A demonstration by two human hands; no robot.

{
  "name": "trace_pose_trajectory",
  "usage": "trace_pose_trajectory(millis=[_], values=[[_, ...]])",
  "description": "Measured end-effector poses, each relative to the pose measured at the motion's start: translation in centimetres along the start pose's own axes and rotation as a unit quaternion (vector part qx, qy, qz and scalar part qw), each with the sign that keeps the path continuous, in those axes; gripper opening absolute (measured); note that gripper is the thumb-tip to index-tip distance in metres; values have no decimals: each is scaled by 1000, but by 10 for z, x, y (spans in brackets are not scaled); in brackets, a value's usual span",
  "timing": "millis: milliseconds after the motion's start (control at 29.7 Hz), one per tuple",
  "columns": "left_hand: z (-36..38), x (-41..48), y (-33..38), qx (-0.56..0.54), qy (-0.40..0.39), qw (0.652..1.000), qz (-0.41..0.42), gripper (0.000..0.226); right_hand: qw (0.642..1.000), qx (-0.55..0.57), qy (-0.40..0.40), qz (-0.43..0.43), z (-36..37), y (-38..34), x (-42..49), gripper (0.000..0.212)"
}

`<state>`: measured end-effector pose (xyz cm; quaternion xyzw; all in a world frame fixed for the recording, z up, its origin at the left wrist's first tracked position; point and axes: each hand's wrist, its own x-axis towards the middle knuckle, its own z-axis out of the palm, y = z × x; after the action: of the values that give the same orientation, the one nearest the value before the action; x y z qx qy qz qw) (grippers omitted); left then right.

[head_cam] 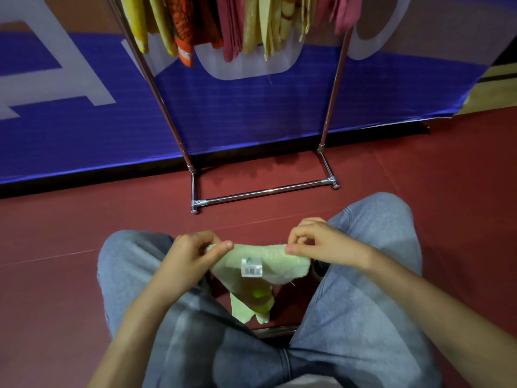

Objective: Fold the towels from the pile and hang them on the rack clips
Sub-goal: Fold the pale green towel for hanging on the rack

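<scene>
Red floor (70,219) | left hand (187,256) pinches green towel (268,264) | right hand (316,245) pinches towel too

Dark red smooth floor (447,177) w/ thin seam lines ran across most of the view. Big blue fabric banner (251,113) w/ large white letter shapes (84,79) stood upright at the back, its bottom edge just above a black strip (84,180) along the floor. Yellow-tan surface (498,91) showed past the banner's rt edge. Faded blue denim jeans (363,275) covered both legs, knees apart, in the foregrnd.
</scene>
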<state>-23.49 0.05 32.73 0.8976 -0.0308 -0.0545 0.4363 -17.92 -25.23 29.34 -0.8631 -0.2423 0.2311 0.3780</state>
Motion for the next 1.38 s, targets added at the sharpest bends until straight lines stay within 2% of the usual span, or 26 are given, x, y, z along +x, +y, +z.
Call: trace_pose_trajectory(millis=[101,168,269,404,505,673,774,842,943,1043,1178,1380], values=[[-3,0,-10,39,-13,999,10,59,998,-57,-23,7,-6,5,-5,25],[-2,-2,-15,61,-33,997,18,64,997,-70,-15,-25,-11,4,-5,27],[-2,-5,-16,47,-64,997,5,68,996,22,58,-62,-13,1,-3,22],[-1,-3,-7,36,-117,992,-11,30,979,126,130,-90,-11,2,-5,33],[-7,-3,1,39,-137,990,-13,18,973,149,148,-94,-13,-1,-10,32],[-18,-3,-1,18,-77,997,10,11,977,122,157,-75,-22,-9,-16,12],[-23,-4,-10,13,-47,999,11,33,979,137,140,-57,-32,-5,-19,12],[-24,-4,-10,13,-39,999,14,39,978,168,109,-53,-35,-5,-20,8],[-15,0,-7,-19,-20,999,28,31,979,189,59,-56,-32,-13,-18,4],[-3,6,-7,-52,2,999,5,26,978,191,59,-60,-30,-23,-14,8],[17,10,-8,-94,-18,995,-16,13,978,190,72,-54,-34,-34,-12,8],[51,12,4,-232,-78,969,-28,15,975,200,80,-59,-47,-47,-13,12]])
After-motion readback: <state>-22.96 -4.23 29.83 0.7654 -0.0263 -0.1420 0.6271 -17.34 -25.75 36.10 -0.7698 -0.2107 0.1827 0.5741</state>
